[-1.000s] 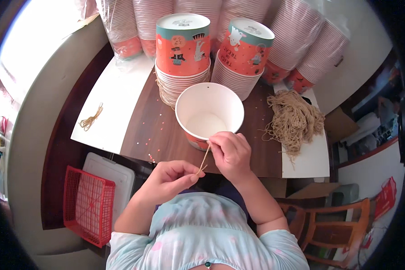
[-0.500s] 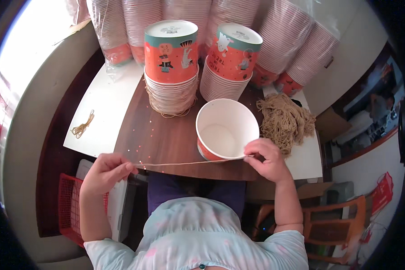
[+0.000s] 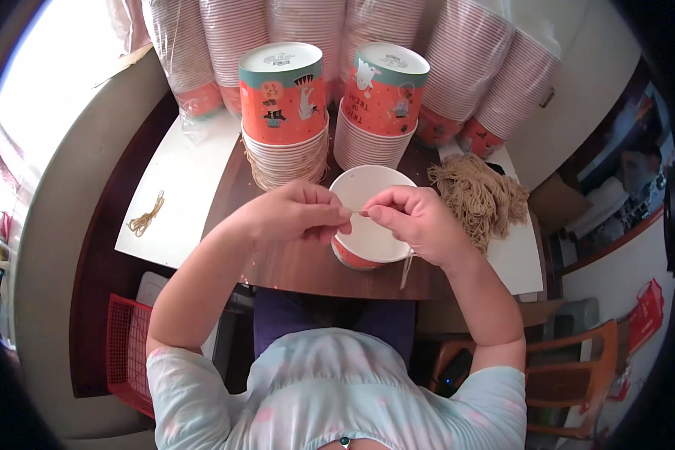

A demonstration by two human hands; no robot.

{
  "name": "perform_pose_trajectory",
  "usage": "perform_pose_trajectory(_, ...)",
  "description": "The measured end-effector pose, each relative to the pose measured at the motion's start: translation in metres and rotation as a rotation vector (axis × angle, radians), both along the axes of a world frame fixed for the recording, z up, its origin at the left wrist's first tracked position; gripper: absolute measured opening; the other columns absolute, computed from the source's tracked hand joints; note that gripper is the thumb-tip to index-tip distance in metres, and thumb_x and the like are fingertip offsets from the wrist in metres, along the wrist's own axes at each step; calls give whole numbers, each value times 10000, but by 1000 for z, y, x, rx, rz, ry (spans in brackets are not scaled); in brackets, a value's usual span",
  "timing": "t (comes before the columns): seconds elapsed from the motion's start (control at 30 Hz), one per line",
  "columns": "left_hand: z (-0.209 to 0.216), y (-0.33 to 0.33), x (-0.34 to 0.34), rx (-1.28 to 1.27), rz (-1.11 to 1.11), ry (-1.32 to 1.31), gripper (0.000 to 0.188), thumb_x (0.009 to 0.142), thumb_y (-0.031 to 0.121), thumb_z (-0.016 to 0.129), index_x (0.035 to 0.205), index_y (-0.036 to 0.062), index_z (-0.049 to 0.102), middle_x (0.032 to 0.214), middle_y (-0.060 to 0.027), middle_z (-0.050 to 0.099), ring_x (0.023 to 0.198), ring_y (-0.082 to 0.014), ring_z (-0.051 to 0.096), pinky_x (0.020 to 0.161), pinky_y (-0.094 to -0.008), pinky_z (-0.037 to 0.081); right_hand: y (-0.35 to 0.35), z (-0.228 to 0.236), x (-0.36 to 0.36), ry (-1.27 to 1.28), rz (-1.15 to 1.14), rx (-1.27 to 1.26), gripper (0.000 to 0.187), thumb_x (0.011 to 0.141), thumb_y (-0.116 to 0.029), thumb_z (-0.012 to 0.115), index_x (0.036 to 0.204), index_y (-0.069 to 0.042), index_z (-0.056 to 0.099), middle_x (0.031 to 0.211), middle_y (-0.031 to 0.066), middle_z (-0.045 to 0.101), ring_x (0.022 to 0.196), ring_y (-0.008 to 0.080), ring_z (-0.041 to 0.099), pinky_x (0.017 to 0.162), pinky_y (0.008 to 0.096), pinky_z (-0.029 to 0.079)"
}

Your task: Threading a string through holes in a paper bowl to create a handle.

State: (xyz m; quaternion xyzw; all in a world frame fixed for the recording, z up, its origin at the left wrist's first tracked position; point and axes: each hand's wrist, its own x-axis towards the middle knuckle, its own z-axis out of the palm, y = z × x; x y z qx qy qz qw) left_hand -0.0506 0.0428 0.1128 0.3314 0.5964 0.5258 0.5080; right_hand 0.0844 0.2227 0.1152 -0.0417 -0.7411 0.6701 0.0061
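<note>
A tan string (image 3: 406, 273) is pinched in the fingertips of both hands, and a short stretch of it spans the small gap between them. My left hand (image 3: 307, 214) and my right hand (image 3: 411, 219) are close together over the mouth of an upright paper bucket (image 3: 369, 246), white inside and orange outside. Part of the string dangles from below my right hand, outside the bucket's right rim. My hands hide some of the bucket's opening. Whether the string passes through the bucket's wall, I cannot tell.
Behind the bucket stand two upside-down bucket stacks, left (image 3: 285, 105) and right (image 3: 382, 97); strings hang around the left one. A tangled heap of tan string (image 3: 478, 196) lies at right, a small string bundle (image 3: 147, 215) at left. Plastic-wrapped bucket stacks (image 3: 457, 64) line the back.
My hands were far apart with the string stretched between them in front of the bucket. Both have come together above its opening, my left hand moving right and up.
</note>
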Motion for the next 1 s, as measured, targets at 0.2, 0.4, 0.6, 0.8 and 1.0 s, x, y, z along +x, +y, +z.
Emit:
perform_pose_trajectory(0.2,-24,-9,-2,-8,58,-81,230,936,245,560,882,46,665,691,27,598,608,-34,496,563,-184,389,26,-19,3,154,-111,166,129,895,-112,600,890,6,652,774,-12,639,703,30,556,642,215,470)
perform_pose_trajectory(0.4,-22,-9,0,-14,68,-27,231,928,239,573,867,37,667,696,25,603,611,-34,500,574,-185,398,33,-16,7,-44,45,444,203,863,-168,633,971,4,635,967,54,629,901,95,571,797,264,462)
perform_pose_trajectory(0.6,-3,9,12,3,-12,325,249,921,225,578,857,0,663,700,25,591,639,-41,505,601,-201,418,-5,-17,-13,85,191,-321,547,905,-230,595,1343,8,369,1169,92,523,989,117,544,860,276,452)
perform_pose_trajectory(0.8,6,10,7,-18,-37,250,238,919,216,571,874,3,668,698,20,590,639,-44,507,597,-205,416,-6,-5,-9,-110,175,-233,367,916,-193,602,1204,14,504,928,36,612,773,86,599,664,238,495)
perform_pose_trajectory(1.0,-12,8,3,10,15,50,236,930,188,530,957,-3,666,740,-22,637,605,-63,496,592,-204,417,-3,-23,-5,224,-33,257,144,865,-100,641,971,-1,639,842,39,633,723,108,603,636,240,485)
